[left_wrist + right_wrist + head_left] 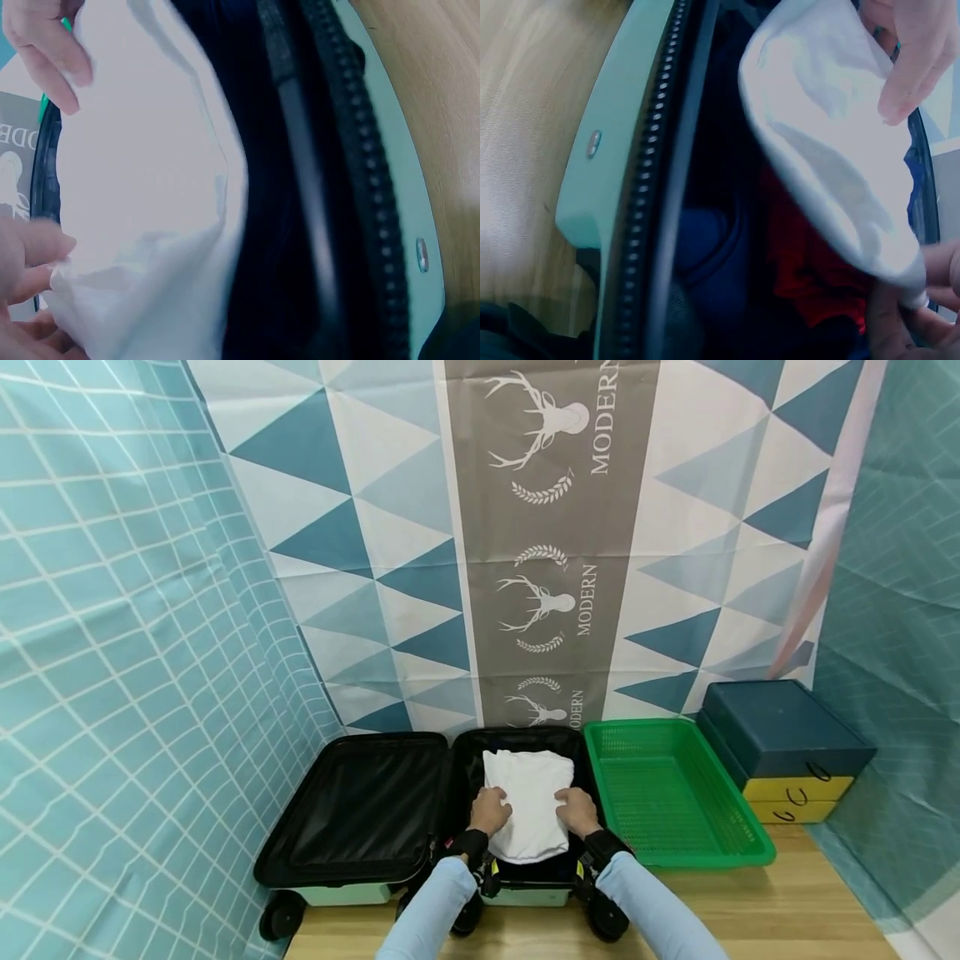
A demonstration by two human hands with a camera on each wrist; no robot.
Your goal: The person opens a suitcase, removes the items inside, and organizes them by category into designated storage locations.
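A folded white cloth garment (530, 802) lies over the right half of an open suitcase, its kind hidden by the folds. My left hand (490, 811) pinches its left edge; in the left wrist view the thumb is on top and the fingers go under the cloth. At the opposite edge, my right hand (578, 812) grips the fabric, fingers curled beneath it in the right wrist view. Below the garment, red cloth (810, 262) and a dark blue item (712, 251) show inside the suitcase (522, 898).
The suitcase's other half (360, 810), black-lined, lies open at the left. Right of the suitcase stands a green plastic basket (667, 793). Stacked dark blue and yellow boxes (787, 735) are beyond it. A wooden table (810, 902) bears everything, with patterned cloth walls behind.
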